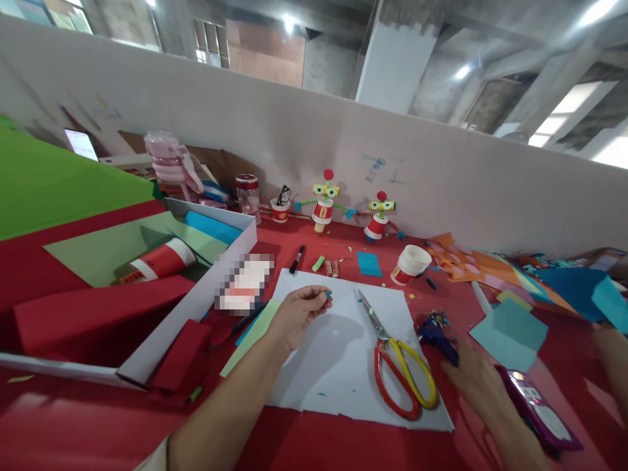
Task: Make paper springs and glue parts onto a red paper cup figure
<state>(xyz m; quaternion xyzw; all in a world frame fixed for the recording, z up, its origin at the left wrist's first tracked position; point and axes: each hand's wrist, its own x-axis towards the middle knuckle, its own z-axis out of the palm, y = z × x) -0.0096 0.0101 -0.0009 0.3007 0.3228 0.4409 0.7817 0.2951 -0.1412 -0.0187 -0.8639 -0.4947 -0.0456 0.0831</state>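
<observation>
The person's left hand (300, 315) pinches a tiny blue bit (328, 296) between thumb and fingers, over the white sheet (328, 366). The right hand (475, 371) is at the handle end of a purple tool (438, 336), beside the sheet. It is blurry, so one cannot tell if the fingers grip it. Big scissors (383, 333) with a red and a yellow handle lie on the sheet. The wall (304, 140) has blue writing, too small to read. The left toy figure (322, 212) has yellow marks on its red band, also too small. The purple packet (542, 411) has a pale, blurry label.
</observation>
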